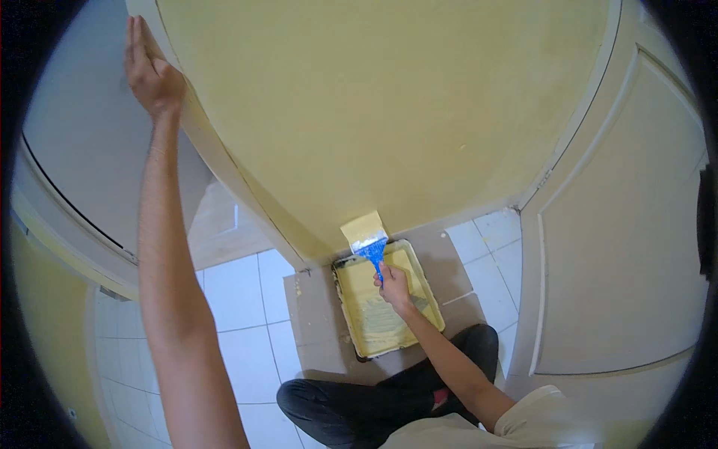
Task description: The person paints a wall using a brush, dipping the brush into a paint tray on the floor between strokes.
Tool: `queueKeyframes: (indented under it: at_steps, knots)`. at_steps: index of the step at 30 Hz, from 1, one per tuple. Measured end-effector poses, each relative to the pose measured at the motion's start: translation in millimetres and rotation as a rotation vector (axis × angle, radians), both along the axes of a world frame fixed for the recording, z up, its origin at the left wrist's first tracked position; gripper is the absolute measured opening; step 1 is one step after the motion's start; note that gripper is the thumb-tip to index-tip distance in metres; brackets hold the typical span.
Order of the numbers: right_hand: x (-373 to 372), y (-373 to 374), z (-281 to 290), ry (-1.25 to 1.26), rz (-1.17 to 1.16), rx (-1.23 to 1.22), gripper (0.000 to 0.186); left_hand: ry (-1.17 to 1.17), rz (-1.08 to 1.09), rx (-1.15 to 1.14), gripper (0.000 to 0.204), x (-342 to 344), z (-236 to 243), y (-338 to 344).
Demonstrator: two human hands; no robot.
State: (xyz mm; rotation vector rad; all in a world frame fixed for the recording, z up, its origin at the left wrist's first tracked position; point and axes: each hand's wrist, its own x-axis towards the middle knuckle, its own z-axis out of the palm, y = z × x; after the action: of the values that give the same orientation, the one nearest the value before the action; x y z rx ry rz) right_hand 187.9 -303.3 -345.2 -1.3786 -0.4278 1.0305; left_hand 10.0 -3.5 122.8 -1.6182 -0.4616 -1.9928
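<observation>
Left hand [155, 78]: laid along the door frame [206, 135], fingers together and extended, holding nothing. Wall [389, 105], ahead of the right grip: yellow over nearly all that shows, tone slightly patchy; coverage judged well along. Paint tool [372, 251]: yellow-coated head just ahead of the grip, near the wall foot. Right hand [393, 286]: fingers closed round its blue handle. Tray [345, 307] below the grip: yellow paint remains. Left over: perhaps the lower edge; unconfirmed. Writing, brands: none legible.

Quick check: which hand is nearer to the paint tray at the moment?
Right. The right hand is over the paint tray, gripping the blue-handled scraper; the left hand is up at the door frame, well away from the tray.
</observation>
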Motion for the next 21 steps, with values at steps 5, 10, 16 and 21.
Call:
queueKeyframes:
  at_steps: [5, 10, 16, 21]
  knots:
    - [7.9, -49.4, -35.2, 0.198, -0.019, -0.195, 0.036, 0.015, 0.021, 0.072, 0.055, -2.0, 1.9, -0.6]
    - [38.1, -32.2, -29.7, 0.280, 0.095, -0.165, 0.033, 0.006, 0.033, 0.109, 0.058, -1.4, 4.5, 12.4]
    - [67.6, 7.7, 110.0, 0.257, 0.152, 0.011, 0.026, -0.014, 0.045, 0.081, 0.056, -4.8, -0.5, 17.5]
    - [59.2, -13.4, 239.9, 0.154, 0.204, 0.155, 0.028, 0.007, 0.095, 0.154, 0.055, -19.7, 5.3, 21.8]
